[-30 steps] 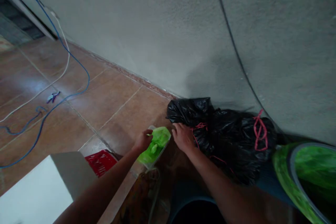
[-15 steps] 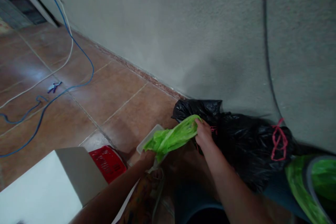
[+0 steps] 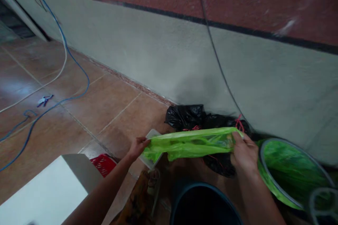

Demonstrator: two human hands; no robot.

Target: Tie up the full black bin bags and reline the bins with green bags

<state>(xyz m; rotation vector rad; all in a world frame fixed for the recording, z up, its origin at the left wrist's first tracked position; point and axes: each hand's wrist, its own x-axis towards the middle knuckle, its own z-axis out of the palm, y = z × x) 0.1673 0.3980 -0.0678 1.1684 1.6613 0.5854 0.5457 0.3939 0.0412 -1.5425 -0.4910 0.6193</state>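
At 9 o'clock two cables (image 3: 63, 59), one blue and one white, trail over open tiled floor (image 3: 105, 105); that side has room. A white box (image 3: 47, 193) sits at 7, one red basket (image 3: 102, 163) beside it. The left hand (image 3: 137, 146) pinches one end of the green bag (image 3: 190, 144), fingers closed; one clear tray (image 3: 151, 147) lies just under it. The right hand (image 3: 244, 153) grips the other end, closed. Half a second ago the bag was bunched short; it is now stretched wide between the hands, across the black sack (image 3: 190, 117) by the wall's edge. One green-lined bin (image 3: 290, 172) crowds 4 o'clock, one dark bucket (image 3: 203, 204) at 6.
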